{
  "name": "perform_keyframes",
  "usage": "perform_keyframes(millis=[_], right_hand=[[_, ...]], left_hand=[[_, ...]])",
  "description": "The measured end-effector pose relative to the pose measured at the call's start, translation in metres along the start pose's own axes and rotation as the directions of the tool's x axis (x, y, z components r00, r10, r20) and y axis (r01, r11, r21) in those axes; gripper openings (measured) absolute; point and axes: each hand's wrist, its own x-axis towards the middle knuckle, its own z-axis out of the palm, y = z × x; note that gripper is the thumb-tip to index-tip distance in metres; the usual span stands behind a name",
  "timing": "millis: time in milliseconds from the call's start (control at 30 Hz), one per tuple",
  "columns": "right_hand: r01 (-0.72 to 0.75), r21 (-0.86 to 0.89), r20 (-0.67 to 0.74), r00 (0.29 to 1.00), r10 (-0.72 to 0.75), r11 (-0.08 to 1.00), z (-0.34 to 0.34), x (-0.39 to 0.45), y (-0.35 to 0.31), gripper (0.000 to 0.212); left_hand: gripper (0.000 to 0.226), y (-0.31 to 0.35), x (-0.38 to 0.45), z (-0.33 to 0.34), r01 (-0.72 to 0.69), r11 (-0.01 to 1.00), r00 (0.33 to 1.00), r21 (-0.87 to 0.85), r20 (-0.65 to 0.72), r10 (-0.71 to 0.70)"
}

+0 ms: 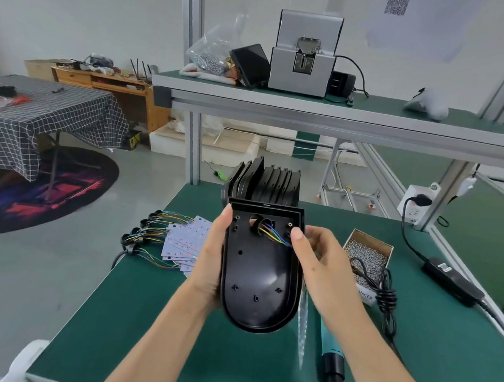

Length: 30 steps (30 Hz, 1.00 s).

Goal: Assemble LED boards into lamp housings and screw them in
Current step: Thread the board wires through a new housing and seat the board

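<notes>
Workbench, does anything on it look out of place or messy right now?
Nothing looks damaged or spilled. The LED boards lie in a loose, fanned pile at the left, wires tangled. The screwdriver lies beside the open screw box, its cord knotted. Both hands hold the housing.

We hold a housing above the worktop, left hand on its left edge, right hand on its right. Behind it stand stacked housings. LED boards lie left; a screw box and screwdriver lie right. A feeder sits on the shelf behind.
</notes>
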Motion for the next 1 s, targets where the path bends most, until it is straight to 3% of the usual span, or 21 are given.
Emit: perform_keyframes(millis=[100,167,233,333,433,567,733,833,1000], right_hand=[[0.016,-0.060,-0.006,1.000,-0.016,0.998,-0.001,-0.002,0.004,0.037],[0.145,-0.159,-0.094,0.982,-0.161,0.977,-0.001,-0.007,0.002,0.043],[0.338,-0.306,-0.180,0.897,-0.403,0.890,0.000,-0.013,-0.006,0.038],[0.530,-0.479,-0.079,0.768,-0.635,0.700,0.006,-0.016,-0.024,0.027],[0.470,-0.629,0.035,0.813,-0.581,0.619,0.016,-0.016,-0.038,0.027],[0.377,-0.661,0.030,0.877,-0.480,0.648,0.018,-0.014,-0.045,0.023],[0.346,-0.705,0.039,0.890,-0.454,0.619,0.015,-0.015,-0.043,0.021],[0.378,-0.667,0.064,0.887,-0.457,0.642,0.015,-0.016,-0.042,0.019],[0.394,-0.530,-0.013,0.881,-0.472,0.751,0.016,-0.016,-0.031,0.017]], left_hand=[[0.078,0.002,0.000,-0.001,0.014,1.000,0.999,-0.002,-0.037,-0.014],[0.080,0.003,0.002,-0.004,0.018,1.000,0.997,0.009,-0.074,-0.018],[0.079,0.004,0.003,-0.005,0.038,0.999,0.997,0.021,-0.073,-0.036],[0.071,0.002,0.003,-0.001,0.058,0.996,0.997,0.061,-0.044,-0.056],[0.070,-0.003,0.003,0.004,0.030,0.990,0.996,0.139,-0.087,-0.018],[0.078,-0.006,0.002,0.007,0.008,0.974,0.993,0.225,-0.121,0.020],[0.077,-0.006,0.002,0.007,-0.004,0.960,0.993,0.281,-0.111,0.037],[0.077,-0.007,-0.001,0.007,-0.014,0.959,0.992,0.284,-0.117,0.049],[0.074,-0.009,-0.005,0.010,-0.020,0.941,0.994,0.337,-0.098,0.056]])
